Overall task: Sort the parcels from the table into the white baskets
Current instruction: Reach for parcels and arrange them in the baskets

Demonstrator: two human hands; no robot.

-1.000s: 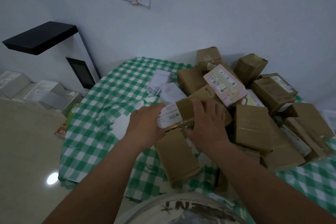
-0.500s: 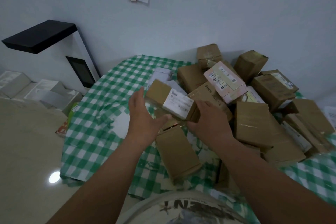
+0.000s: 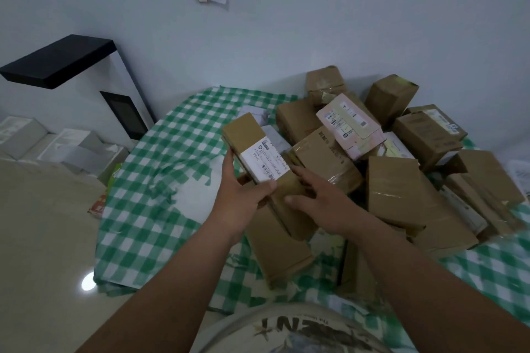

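Change: labelled parcel (image 3: 259, 157) has turned lengthwise since half a second ago.
Hands: left hand (image 3: 242, 198) grips it; right hand (image 3: 321, 200) loose, fingers straight.
Tabletop (image 3: 172, 169): green-checked, parcels piled toward 2 o'clock.
Room: white baskets (image 3: 57, 149) at 9 o'clock.

Both bare forearms reach forward from the bottom of the view and converge toward the middle. The left hand (image 3: 243, 198) is turned palm-inward, its thumb laid over the near end of a labelled parcel (image 3: 258, 152) and its fingers wrapped beneath, gripping it. The right hand (image 3: 321, 203) lies palm-down just beside it, fingers straight and slightly spread, thumb pointing toward the left hand.
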